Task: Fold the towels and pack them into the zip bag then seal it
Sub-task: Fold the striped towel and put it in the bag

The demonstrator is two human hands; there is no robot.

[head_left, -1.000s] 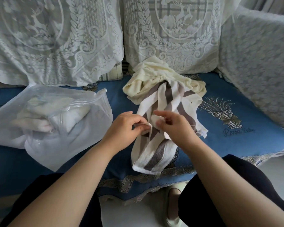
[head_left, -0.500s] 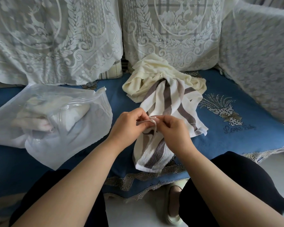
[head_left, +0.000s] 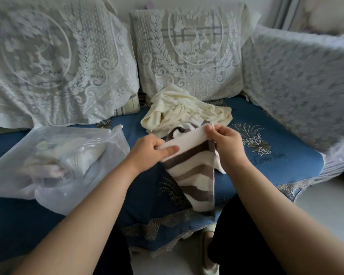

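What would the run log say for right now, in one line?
step: folding | left hand: grips striped towel | right hand: pinches its top corner | cream towel: unfolded | zip bag: open

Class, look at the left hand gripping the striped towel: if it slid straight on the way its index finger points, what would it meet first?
The left hand points right along the striped towel, so it would probably meet the right hand, pinching the same edge. Depth is unclear, so it might pass just below.
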